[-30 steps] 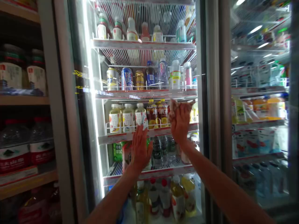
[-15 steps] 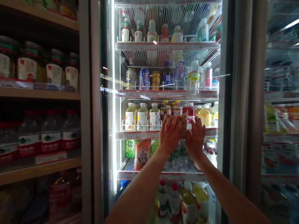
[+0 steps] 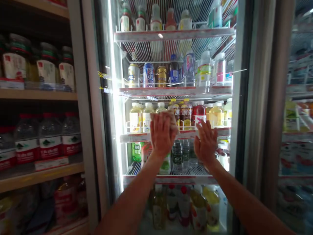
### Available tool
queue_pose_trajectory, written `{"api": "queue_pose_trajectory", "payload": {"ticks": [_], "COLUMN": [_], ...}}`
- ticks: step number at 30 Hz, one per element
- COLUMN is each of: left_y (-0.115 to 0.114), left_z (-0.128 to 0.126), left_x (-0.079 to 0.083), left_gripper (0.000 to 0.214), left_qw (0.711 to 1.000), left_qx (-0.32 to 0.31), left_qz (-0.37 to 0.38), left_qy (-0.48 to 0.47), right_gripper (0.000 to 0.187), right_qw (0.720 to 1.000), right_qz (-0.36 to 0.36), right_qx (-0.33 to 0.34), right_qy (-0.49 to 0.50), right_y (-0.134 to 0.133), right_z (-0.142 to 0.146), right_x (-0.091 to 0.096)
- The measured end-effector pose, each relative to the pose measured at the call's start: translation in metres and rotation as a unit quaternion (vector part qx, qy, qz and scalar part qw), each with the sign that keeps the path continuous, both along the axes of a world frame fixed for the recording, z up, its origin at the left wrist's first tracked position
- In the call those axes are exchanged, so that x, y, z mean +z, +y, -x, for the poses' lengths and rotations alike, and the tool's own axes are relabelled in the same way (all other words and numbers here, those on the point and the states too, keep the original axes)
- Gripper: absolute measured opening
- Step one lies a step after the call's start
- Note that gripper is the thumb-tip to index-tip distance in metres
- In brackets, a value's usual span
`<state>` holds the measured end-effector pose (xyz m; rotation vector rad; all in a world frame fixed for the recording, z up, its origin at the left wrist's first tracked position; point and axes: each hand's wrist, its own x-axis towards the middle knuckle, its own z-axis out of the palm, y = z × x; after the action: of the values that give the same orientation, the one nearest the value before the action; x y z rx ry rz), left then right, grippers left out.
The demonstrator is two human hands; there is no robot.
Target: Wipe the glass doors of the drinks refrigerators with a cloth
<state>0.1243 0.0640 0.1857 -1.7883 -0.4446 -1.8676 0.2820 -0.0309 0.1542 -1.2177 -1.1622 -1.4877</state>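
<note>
— Fridge shelves (image 3: 171,89) are seen through a glare-streaked door (image 3: 238,107). What is held?
— A cloth (image 3: 171,118), mostly hidden, is gripped against it by the left hand (image 3: 161,133). The right hand (image 3: 206,142) is laid flat, fingers wide.

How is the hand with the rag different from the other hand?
The left hand presses a cloth against the fridge door, while the right hand holds nothing. The left hand sits higher, its fingers over the cloth. The right hand is lower, open, with its fingers spread. Both hands are raised with their palms toward the glass, side by side.
</note>
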Motion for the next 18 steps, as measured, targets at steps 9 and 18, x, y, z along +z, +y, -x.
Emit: {"api": "queue_pose_trajectory", "payload": {"ticks": [9,18], "left_y": [0.054,0.008], "left_z": [0.102,0.024], "left_x": [-0.01,-0.031], "left_gripper": [0.051,0.048], "left_qw": [0.987,0.994], "left_qx": [0.024,0.007], "left_qz": [0.087,-0.043], "left_qy": [-0.134,0.099], "right_gripper": [0.061,0.061], "right_qw": [1.0,1.0], "right_qz": [0.017,0.029], "right_qx": [0.001,0.005], "right_qy": [0.018,-0.01], "right_y": [0.001,-0.005], "right_z": [0.002,-0.002], "right_x": [-0.001,-0.001]}}
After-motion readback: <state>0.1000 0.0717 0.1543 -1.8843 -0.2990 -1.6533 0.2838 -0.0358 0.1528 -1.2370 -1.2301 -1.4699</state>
